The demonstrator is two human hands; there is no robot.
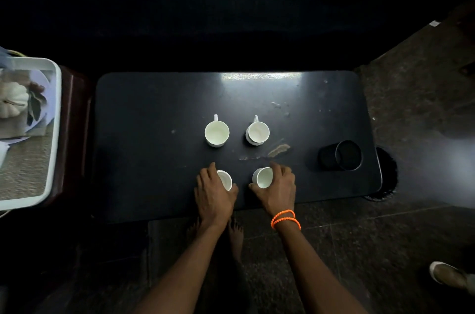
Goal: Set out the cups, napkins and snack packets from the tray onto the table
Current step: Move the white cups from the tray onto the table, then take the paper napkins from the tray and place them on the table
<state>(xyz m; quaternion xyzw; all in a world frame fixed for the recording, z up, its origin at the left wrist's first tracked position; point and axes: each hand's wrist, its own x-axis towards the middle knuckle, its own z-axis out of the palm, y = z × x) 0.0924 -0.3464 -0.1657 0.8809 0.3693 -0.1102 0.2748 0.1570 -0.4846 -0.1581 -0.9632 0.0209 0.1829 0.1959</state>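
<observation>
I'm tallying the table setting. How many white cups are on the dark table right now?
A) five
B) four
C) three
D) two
B: two cups stand free at the back, and the left hand and right hand each hold one near the front edge of the table.

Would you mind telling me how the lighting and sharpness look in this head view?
Head view: dim overall; a bright glare patch on the dark table's far edge; the white printed tray at left is blurred and bent by wide-angle distortion; the white ceramic cups stay sharp.
</observation>
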